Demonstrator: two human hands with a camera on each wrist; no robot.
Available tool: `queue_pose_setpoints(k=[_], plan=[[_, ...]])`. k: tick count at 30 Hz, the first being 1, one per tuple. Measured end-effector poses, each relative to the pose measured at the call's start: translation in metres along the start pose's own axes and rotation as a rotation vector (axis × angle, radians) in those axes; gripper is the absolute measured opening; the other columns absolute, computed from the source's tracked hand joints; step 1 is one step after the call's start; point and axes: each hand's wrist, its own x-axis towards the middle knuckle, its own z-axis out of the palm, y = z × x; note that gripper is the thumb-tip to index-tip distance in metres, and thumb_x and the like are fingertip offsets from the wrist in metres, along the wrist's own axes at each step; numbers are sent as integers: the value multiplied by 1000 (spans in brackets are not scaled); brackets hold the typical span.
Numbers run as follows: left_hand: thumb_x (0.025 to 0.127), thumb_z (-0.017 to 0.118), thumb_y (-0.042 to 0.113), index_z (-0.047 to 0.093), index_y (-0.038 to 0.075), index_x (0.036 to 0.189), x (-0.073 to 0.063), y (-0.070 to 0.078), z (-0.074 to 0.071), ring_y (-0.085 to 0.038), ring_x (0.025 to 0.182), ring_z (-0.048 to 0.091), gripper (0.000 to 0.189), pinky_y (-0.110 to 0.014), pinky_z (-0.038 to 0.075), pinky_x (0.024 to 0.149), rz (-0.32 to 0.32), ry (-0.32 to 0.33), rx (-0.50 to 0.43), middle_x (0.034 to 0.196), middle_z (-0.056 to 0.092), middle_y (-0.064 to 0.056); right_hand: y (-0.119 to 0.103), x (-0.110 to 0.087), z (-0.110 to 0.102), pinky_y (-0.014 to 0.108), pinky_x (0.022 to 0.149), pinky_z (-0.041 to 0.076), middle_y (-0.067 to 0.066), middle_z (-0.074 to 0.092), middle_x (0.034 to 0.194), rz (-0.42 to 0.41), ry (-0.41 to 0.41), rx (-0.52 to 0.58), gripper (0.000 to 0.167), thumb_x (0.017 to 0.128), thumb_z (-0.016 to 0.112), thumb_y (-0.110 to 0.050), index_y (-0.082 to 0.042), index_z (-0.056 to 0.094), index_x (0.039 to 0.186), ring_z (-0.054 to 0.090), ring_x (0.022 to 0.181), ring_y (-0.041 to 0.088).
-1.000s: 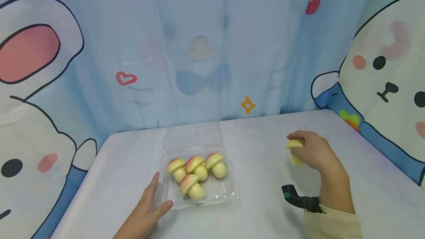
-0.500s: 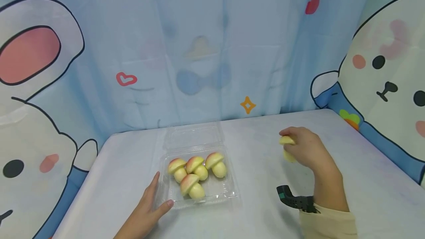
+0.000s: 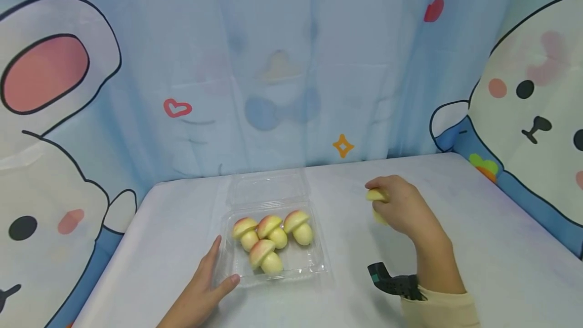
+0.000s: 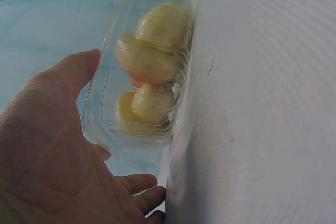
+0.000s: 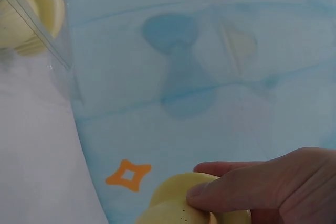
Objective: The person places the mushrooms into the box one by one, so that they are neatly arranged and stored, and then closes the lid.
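Observation:
A clear plastic clamshell box (image 3: 298,265) lies with its lid folded back on the table. Several yellow toy mushrooms with reddish caps, one a toy mushroom (image 3: 265,257) at the front, rest inside it. My left hand (image 3: 200,287) touches the box's left front corner, thumb and fingers spread; the left wrist view shows the thumb against the box wall (image 4: 100,98). Off to the right of the box, my right hand (image 3: 401,206) pinches another yellow mushroom (image 5: 178,198) above the table, partly hidden by the fingers.
The white-covered table (image 3: 346,287) reaches back to a blue cartoon curtain (image 3: 273,90). The transparent lid (image 3: 268,188) lies flat behind the box, near the table's back edge. A black strap device (image 3: 393,281) sits on my right wrist.
My right hand has moved left toward the box with the mushroom in its grip. The left hand and the box have stayed in place.

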Motion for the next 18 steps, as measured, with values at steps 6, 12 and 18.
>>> queue_pose_setpoints(k=[6, 12, 18], plan=[[99, 66, 49, 6, 18, 168, -1, 0, 0, -48, 157, 14, 97, -73, 18, 119, 6, 4, 5, 171, 13, -25, -11, 1, 7, 55, 87, 52, 29, 59, 131, -31, 4, 12, 37, 92, 63, 2, 3, 67, 129, 57, 105, 40], [98, 66, 51, 6, 19, 168, -2, 1, 0, -49, 157, 14, 98, -74, 19, 119, -5, 1, 6, 171, 13, -25, -22, 1, 16, 54, 90, 52, 27, 60, 132, -42, 3, 30, 37, 91, 63, 4, 2, 69, 127, 59, 107, 38], [98, 65, 53, 4, 21, 168, -2, 2, -1, -49, 157, 14, 99, -74, 19, 118, -24, -7, 8, 171, 13, -25, -36, 3, 27, 54, 93, 53, 23, 62, 130, -97, -8, 40, 36, 91, 62, 6, 0, 70, 125, 61, 110, 37]])
